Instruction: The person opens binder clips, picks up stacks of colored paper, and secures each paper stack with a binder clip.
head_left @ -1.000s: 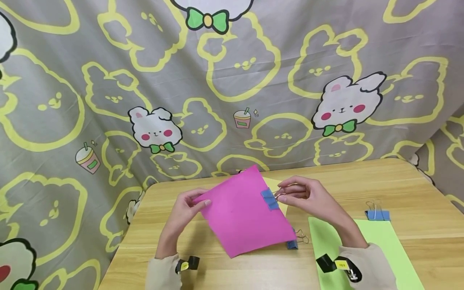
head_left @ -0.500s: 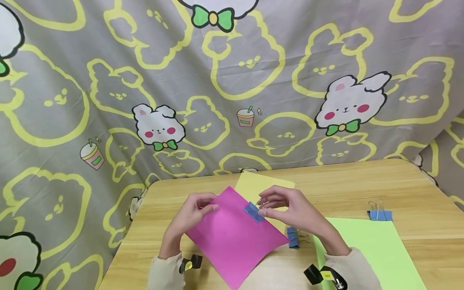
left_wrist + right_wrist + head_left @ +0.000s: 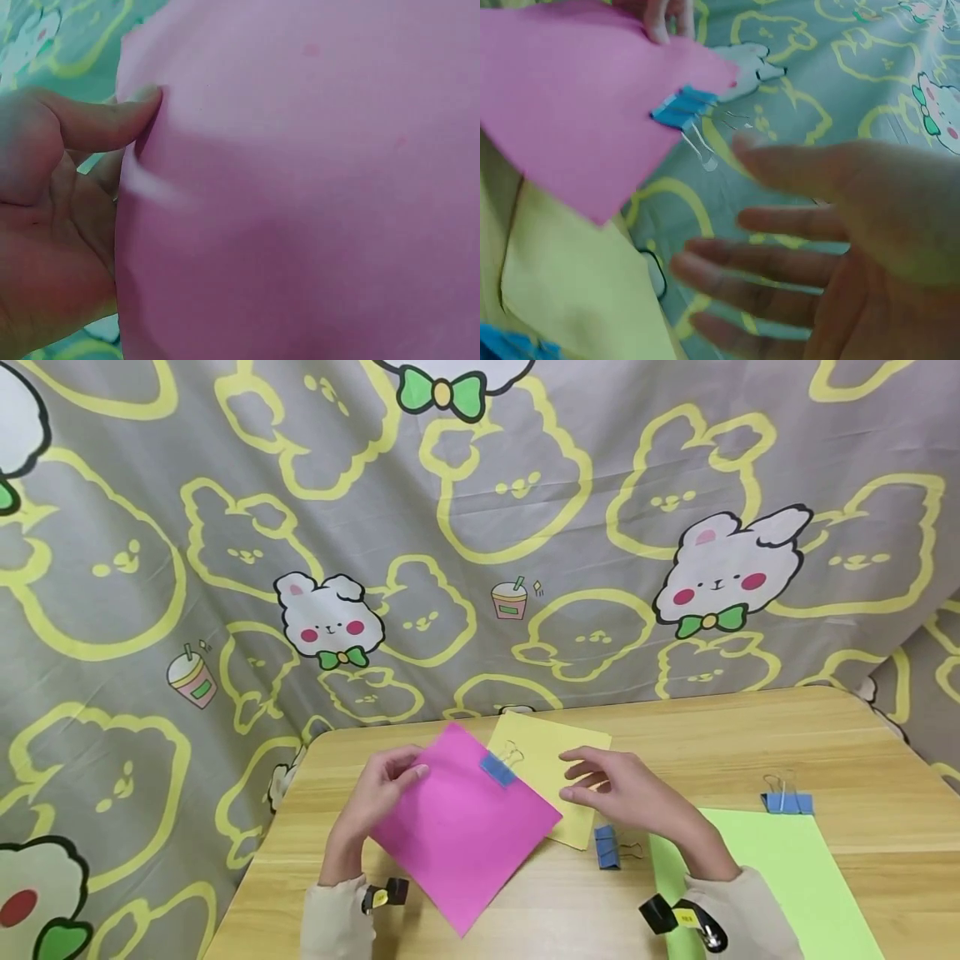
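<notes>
1. Head view: the right hand (image 3: 626, 787) has come away from the blue clip (image 3: 498, 769) on the pink paper (image 3: 459, 837); half a second ago its fingers were at the wire handles. Its grip is now wide, fingers spread, with nothing held.
2. The left hand (image 3: 384, 787) keeps the pink paper at its left edge, its grip narrow, thumb on the front face and fingers behind.
3. The pink paper has shifted leftward. It is held tilted above the surface (image 3: 712, 747), one corner overlapping the yellow paper (image 3: 551, 752) in view. Whether its lowest corner touches the surface, I cannot tell.
4. The clip sits on the paper's upper right edge, handles pointing outward, and stays there without the right hand. I judge this clipping done; the number of sheets it bites cannot be told.
5. A second blue clip (image 3: 607, 847) lies beside the yellow paper, now unobscured. The green paper (image 3: 772, 860) lies to the right with a third blue clip (image 3: 789, 804) at its far edge.
</notes>
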### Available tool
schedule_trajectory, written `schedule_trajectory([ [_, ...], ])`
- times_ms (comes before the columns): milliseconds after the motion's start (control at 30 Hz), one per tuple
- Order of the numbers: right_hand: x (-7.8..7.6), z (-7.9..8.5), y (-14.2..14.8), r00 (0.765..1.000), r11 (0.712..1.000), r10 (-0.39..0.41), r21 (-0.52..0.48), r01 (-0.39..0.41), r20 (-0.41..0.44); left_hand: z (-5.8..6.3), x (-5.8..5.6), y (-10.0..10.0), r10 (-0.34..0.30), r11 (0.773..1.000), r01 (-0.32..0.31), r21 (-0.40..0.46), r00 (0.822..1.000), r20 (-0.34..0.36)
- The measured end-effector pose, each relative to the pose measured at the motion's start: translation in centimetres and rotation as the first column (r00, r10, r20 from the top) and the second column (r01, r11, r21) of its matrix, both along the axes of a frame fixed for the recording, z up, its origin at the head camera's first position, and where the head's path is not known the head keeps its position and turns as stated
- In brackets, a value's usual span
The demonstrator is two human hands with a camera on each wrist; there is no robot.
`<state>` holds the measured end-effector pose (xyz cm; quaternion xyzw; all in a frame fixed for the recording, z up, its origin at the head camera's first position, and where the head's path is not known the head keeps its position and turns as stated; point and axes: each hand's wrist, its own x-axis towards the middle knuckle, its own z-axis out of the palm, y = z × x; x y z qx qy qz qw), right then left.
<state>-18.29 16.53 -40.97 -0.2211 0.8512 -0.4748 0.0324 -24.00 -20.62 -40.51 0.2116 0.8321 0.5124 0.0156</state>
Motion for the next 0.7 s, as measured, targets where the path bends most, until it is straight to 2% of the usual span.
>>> schedule_trajectory([
  [100,-0.2,0.0,0.8,0.999,0.993,-0.029,0.112,0.031,-0.018,-0.4,-0.4,-1.5,0.067,0.998,-0.067,0.010,0.998,0.019],
  [200,-0.2,-0.2,1.6,0.999,0.979,-0.041,0.199,0.039,0.004,-0.7,-0.7,-2.8,0.179,0.984,-0.179,-0.015,0.983,0.031],
  [367,0.0,-0.9,2.5,0.997,0.948,-0.028,0.319,0.004,0.070,-1.0,-0.9,-4.0,0.372,0.927,-0.368,-0.068,0.927,0.053],
  [700,0.7,-1.1,2.4,0.985,0.919,-0.027,0.391,-0.043,0.173,-2.4,-1.5,-6.5,0.534,0.845,-0.533,-0.051,0.836,0.125],
])
